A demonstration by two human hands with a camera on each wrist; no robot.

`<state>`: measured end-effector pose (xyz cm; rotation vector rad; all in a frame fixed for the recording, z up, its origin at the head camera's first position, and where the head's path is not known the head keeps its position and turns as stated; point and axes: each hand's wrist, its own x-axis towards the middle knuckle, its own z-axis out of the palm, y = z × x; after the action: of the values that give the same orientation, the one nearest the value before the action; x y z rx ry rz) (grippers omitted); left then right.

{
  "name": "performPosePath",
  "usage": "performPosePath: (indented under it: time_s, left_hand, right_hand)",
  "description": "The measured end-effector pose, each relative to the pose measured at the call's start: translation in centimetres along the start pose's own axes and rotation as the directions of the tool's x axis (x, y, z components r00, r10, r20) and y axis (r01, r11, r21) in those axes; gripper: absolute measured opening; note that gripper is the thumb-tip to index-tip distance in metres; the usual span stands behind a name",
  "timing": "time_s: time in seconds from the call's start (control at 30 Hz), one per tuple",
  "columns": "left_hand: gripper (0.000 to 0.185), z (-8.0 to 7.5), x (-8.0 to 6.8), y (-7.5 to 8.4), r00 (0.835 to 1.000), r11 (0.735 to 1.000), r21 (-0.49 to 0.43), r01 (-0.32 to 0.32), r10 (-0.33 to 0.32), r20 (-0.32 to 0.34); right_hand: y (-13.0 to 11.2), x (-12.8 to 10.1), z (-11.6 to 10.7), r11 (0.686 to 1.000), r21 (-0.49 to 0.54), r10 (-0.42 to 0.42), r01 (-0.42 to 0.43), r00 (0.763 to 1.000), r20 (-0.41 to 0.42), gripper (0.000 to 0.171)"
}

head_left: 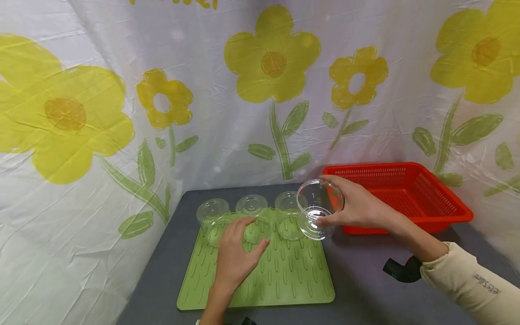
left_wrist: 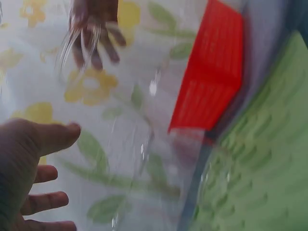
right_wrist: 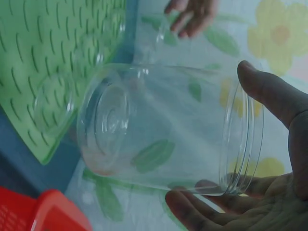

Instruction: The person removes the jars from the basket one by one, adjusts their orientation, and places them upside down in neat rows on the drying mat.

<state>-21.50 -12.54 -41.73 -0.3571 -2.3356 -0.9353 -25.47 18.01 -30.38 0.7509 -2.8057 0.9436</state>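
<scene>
A clear cup (head_left: 318,210) was gripped tilted in the right hand (head_left: 359,207) at frame centre-right, just above the green mat (head_left: 284,275) where three cups (head_left: 252,216) stood while the left hand (head_left: 237,253) lay flat, so probably mid-placement, needing an upside-down set-down beside them.

Clear plastic cup (right_wrist: 168,130) on its side in the right hand (right_wrist: 269,159), above green mat (right_wrist: 53,62).

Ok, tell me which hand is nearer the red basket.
Right. The right hand, gripping a clear cup, is just in front of the red basket; the left hand rests on the green mat, farther away.
</scene>
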Motion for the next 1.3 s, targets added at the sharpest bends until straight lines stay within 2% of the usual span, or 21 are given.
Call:
performPosePath:
  time_s: [0.1,0.2,0.3,0.37,0.57,0.67,0.77,0.97,1.13,1.3]
  left_hand:
    - [0.077,0.8,0.5,1.6,0.992,0.99,-0.128,0.051,-0.036,0.12]
    - [0.094,1.7,0.8,2.9,0.97,0.964,-0.227,0.137,-0.084,0.228]
    - [0.105,2.4,0.8,3.9,0.953,0.94,-0.287,0.184,-0.099,0.286]
    - [0.108,2.8,0.7,4.5,0.95,0.933,-0.309,0.187,-0.091,0.3]
    - [0.107,3.8,0.5,5.1,0.953,0.921,-0.36,0.15,-0.038,0.3]
    - [0.104,4.0,0.2,5.3,0.956,0.913,-0.377,0.156,-0.045,0.289]
    - [0.102,4.2,0.0,5.4,0.964,0.917,-0.374,0.137,-0.036,0.264]
    - [0.101,4.4,-0.3,5.1,0.97,0.908,-0.391,0.15,-0.058,0.237]
    - [0.101,4.4,-0.6,4.6,0.971,0.869,-0.451,0.204,-0.12,0.207]
    - [0.098,4.3,-0.9,4.2,0.967,0.812,-0.527,0.25,-0.185,0.174]
  right_hand:
    - [-0.2,-0.1,1.0,0.999,0.027,-0.019,0.018,1.0,0.021,0.103]
    - [-0.4,-0.3,2.0,0.998,0.046,-0.042,0.041,0.998,0.038,0.101]
    - [-0.6,-0.6,3.0,0.995,0.065,-0.079,0.075,0.995,0.054,0.101]
    - [-0.8,-0.8,3.5,0.992,0.075,-0.103,0.099,0.993,0.063,0.1]
    - [-1.1,-1.2,4.2,0.987,0.094,-0.137,0.131,0.989,0.063,0.098]
    - [-1.2,-1.4,4.4,0.986,0.102,-0.138,0.131,0.988,0.068,0.099]
    - [-1.1,-1.6,4.6,0.983,0.121,-0.149,0.139,0.986,0.075,0.1]
    - [-0.4,-2.0,5.3,0.972,0.178,-0.171,0.157,0.983,0.069,0.115]
    - [0.5,-2.6,5.9,0.96,0.245,-0.153,0.135,0.986,0.059,0.121]
    - [1.5,-3.1,6.9,0.958,0.25,-0.151,0.139,0.988,0.03,0.118]
